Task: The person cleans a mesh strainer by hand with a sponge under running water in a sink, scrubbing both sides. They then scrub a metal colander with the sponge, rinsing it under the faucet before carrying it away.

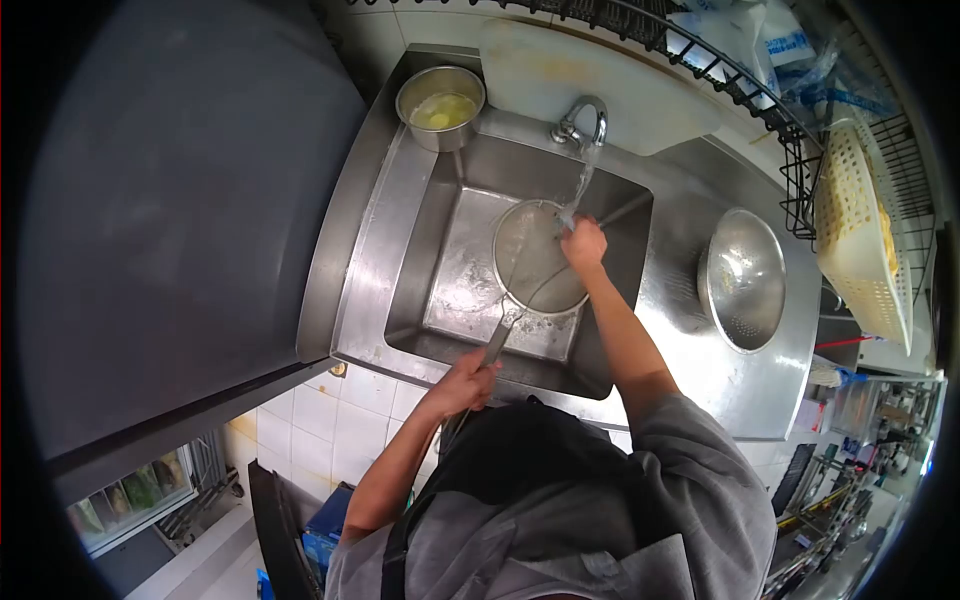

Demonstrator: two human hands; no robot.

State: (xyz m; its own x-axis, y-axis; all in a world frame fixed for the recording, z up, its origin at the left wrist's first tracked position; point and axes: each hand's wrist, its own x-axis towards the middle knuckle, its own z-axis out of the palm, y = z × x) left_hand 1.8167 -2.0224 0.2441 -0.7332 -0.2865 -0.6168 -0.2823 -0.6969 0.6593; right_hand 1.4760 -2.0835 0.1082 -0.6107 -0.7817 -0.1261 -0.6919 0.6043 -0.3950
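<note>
A round mesh strainer (525,250) with a long flat metal handle is held over the sink basin (460,250). My left hand (466,384) is closed around its handle near the sink's front edge. My right hand (584,244) is at the strainer's upper right rim, fingers curled together. Whatever those fingers may hold is hidden. Water runs from the curved faucet (598,120) and falls beside the right fingertips, where it looks whitish and blurred.
A metal pot (440,135) with yellowish liquid stands at the sink's back left corner. On the right drainboard lies a perforated metal colander (745,280). A white board (600,90) leans behind the faucet. A white plastic basket (855,230) and wire rack are at upper right.
</note>
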